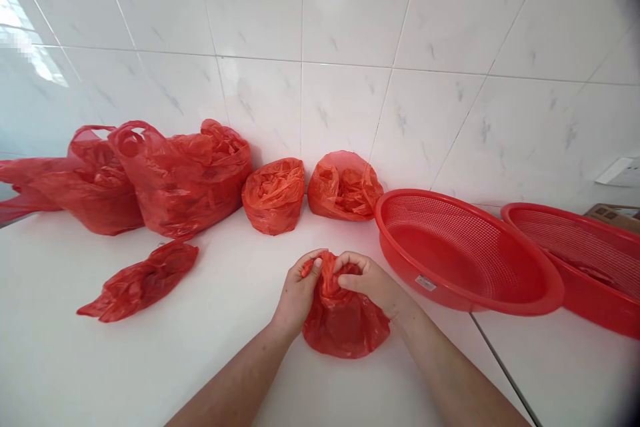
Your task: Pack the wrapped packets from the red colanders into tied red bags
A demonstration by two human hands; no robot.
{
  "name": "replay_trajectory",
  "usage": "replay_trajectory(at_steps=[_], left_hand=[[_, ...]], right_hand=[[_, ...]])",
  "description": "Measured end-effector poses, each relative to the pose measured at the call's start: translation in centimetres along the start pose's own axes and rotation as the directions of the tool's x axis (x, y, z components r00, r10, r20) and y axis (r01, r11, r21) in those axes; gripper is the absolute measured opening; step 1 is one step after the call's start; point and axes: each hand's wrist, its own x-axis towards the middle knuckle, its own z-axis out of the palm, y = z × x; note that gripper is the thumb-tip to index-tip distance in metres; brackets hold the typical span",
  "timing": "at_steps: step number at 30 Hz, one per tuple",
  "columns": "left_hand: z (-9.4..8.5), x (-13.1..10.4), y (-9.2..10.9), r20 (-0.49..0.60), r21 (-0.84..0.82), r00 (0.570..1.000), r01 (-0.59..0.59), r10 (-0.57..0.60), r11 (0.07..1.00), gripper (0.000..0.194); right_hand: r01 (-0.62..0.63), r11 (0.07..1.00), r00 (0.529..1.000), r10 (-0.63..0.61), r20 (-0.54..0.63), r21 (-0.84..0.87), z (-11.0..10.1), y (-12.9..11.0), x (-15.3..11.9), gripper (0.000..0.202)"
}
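Note:
A red plastic bag (345,330) rests on the white table in front of me, its lower part spread wide and its neck gathered upward. My left hand (300,290) pinches the gathered neck from the left, thumb against the plastic. From the right, my right hand (367,280) grips the same neck with bent fingers and thumb. Something pale shows faintly through the bag's lower part; I cannot make out what it is. To the left lies a flattened, crumpled red plastic bag (143,283), apart from both hands.
Full red bags (185,180) stand at the back left. Two smaller rolled-down bags, one left (274,203) and one right (345,190), sit against the tiled wall. A red plastic colander (450,257) stands close on my right, with a second colander (600,267) beyond it.

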Motion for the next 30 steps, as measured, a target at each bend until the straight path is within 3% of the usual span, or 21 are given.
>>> replay_trajectory(at_steps=[4,8,10,13,15,17,20,24,27,30], left_hand=[[0.0,0.0,-0.3,-0.009,0.167,0.986,-0.163,0.167,0.972,0.027],[0.1,-0.2,-0.7,0.085,0.306,0.942,-0.333,0.323,0.892,0.022],[0.1,-0.2,-0.9,0.134,0.350,0.921,-0.390,0.367,0.852,0.023],[0.2,-0.4,-1.1,0.184,0.396,0.897,-0.443,0.403,0.805,0.026],[0.3,-0.5,-1.2,0.203,0.407,0.883,-0.469,0.423,0.784,0.027],[0.3,-0.6,-1.2,0.212,0.416,0.877,-0.481,0.432,0.772,0.028],[0.4,-0.7,-1.1,0.200,0.433,0.892,-0.451,0.404,0.780,0.028],[0.1,-0.5,-1.0,0.153,0.438,0.905,-0.422,0.396,0.794,0.028],[-0.2,-0.2,-1.3,0.176,0.475,0.882,-0.465,0.437,0.747,0.030],[-0.4,-0.2,-1.4,0.250,0.529,0.835,-0.541,0.489,0.654,0.034]], right_hand=[[-0.006,0.984,0.977,-0.032,-0.211,-0.179,1.2,0.1,0.5,0.028],[-0.020,0.958,0.923,-0.092,-0.374,-0.285,1.2,0.3,1.0,0.032],[-0.019,0.937,0.912,-0.127,-0.389,-0.349,0.9,0.4,1.1,0.032],[0.007,0.896,0.921,-0.178,-0.345,-0.445,0.6,0.7,1.2,0.011],[0.034,0.890,0.918,-0.207,-0.338,-0.454,0.6,1.1,1.2,0.007],[0.066,0.916,0.910,-0.218,-0.352,-0.396,0.6,1.4,1.3,0.009],[0.074,0.985,0.924,-0.127,-0.360,-0.156,0.3,1.7,1.5,0.011],[0.002,0.976,0.972,0.049,-0.229,0.217,-1.1,1.4,1.5,0.026],[-0.014,0.925,0.982,0.084,-0.170,0.379,-2.1,1.1,1.2,0.026],[0.046,0.915,0.960,0.070,-0.270,0.401,-2.8,1.4,1.3,0.023]])
